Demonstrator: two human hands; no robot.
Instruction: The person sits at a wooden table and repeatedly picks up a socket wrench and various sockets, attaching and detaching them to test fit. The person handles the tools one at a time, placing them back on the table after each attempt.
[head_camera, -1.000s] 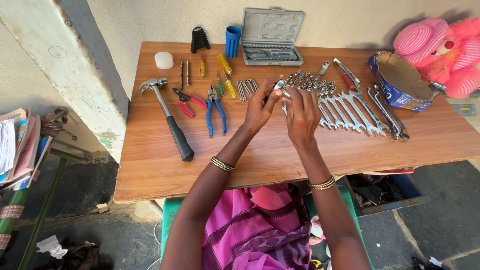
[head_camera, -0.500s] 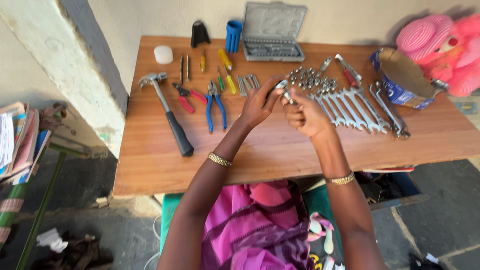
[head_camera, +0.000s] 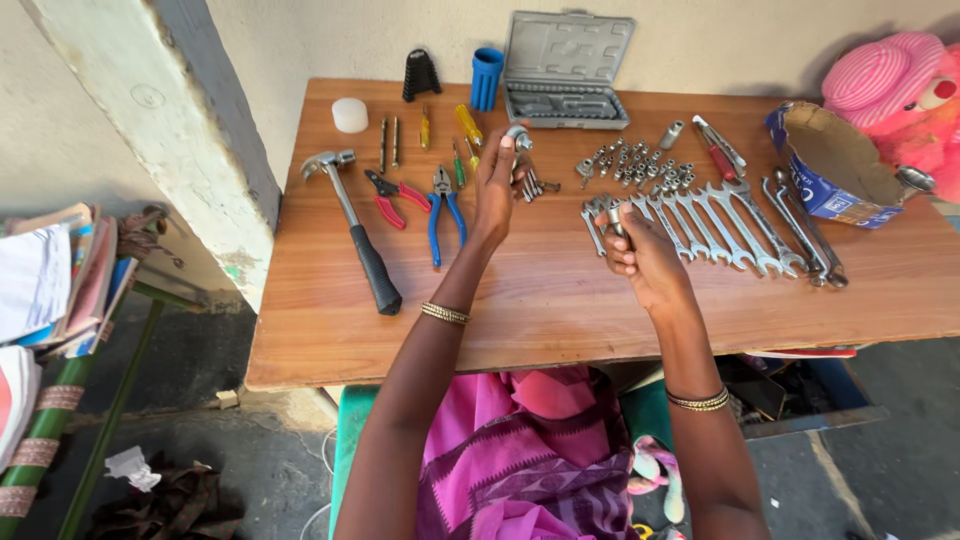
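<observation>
My left hand (head_camera: 497, 186) is stretched over the wooden table (head_camera: 560, 300), its fingertips pinched on a small silver socket (head_camera: 517, 135) above a little pile of metal bits (head_camera: 533, 183). My right hand (head_camera: 645, 258) is closed around a small silver metal piece (head_camera: 616, 214) near the left end of a row of wrenches (head_camera: 715, 225). A cluster of sockets (head_camera: 633, 162) lies behind that row.
A hammer (head_camera: 358, 232), red pliers (head_camera: 397, 194), blue pliers (head_camera: 444, 212) and screwdrivers (head_camera: 466, 124) lie at left. An open grey tool case (head_camera: 566, 70) and blue cup (head_camera: 486, 76) stand at the back; a blue cardboard box (head_camera: 828, 168) and pink plush toy (head_camera: 895, 85) at right.
My hands were together working one small piece; they have separated. The left hand reached forward with a socket, the right drew back with the other piece.
</observation>
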